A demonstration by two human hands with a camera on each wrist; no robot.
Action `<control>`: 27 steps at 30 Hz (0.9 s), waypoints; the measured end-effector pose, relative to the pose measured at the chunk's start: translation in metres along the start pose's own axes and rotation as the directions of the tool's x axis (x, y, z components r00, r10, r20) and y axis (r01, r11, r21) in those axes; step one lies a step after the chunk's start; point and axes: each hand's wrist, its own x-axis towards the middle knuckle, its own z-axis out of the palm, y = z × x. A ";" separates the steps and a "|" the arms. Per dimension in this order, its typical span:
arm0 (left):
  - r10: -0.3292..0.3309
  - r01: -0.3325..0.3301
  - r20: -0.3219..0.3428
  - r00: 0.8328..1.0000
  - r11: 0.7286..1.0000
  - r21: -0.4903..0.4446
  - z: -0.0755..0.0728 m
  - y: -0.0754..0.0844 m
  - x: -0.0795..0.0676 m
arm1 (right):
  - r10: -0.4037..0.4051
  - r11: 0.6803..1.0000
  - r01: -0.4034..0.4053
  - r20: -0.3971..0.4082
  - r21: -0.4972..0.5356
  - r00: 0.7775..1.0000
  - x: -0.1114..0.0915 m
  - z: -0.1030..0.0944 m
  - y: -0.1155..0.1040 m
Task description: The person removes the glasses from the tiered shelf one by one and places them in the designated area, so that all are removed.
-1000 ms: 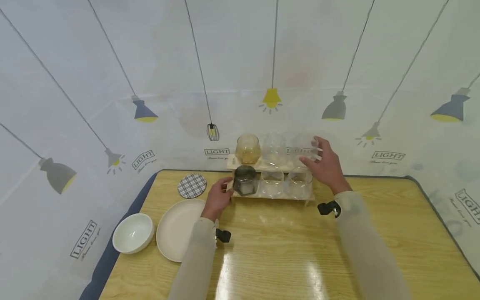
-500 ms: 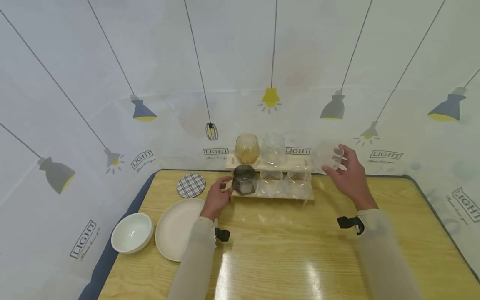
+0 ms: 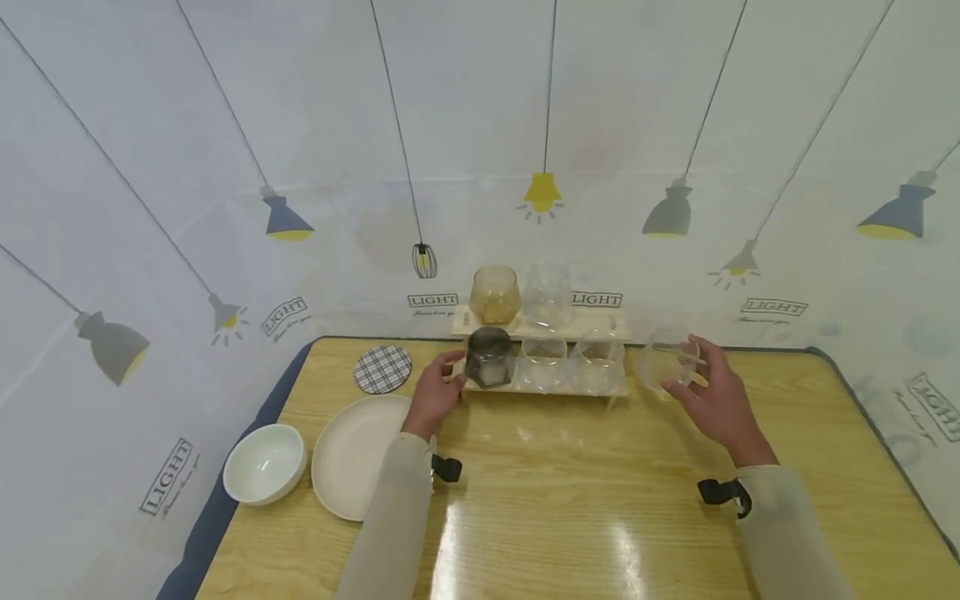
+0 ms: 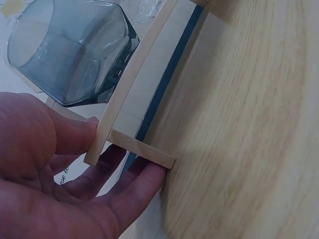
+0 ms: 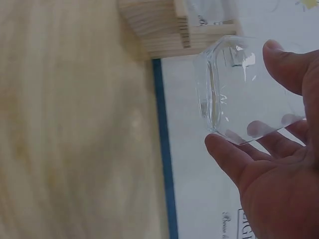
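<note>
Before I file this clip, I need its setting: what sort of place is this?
Probably a mock dining corner, though possibly a real one: a wood-grain table, a lamp-printed wall covering behind it, and a two-tier wooden rack bearing drinking glasses.

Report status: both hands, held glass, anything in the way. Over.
Left hand gripping the rack end. Right hand holding a clear glass, off the rack. Nearest obstacle: rack, just left of the glass.

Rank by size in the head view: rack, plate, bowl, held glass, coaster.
1. Wooden rack
2. Plate, partly behind the left sleeve
3. Bowl
4. Held glass and coaster: too alike to rank
</note>
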 end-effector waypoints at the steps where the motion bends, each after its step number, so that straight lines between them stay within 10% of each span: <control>1: 0.001 -0.001 0.001 1.000 1.000 0.003 0.000 -0.001 0.000 | 0.003 1.000 -0.003 0.008 -0.001 1.000 -0.002 0.001 0.004; 14: -0.001 0.001 -0.001 1.000 1.000 0.016 0.002 0.001 0.000 | 0.113 0.993 -0.115 0.138 0.009 0.984 -0.016 0.014 0.038; 27: -0.014 0.014 -0.014 1.000 1.000 0.019 0.002 0.001 0.002 | 0.113 0.994 -0.113 0.076 -0.002 0.991 -0.014 0.008 0.033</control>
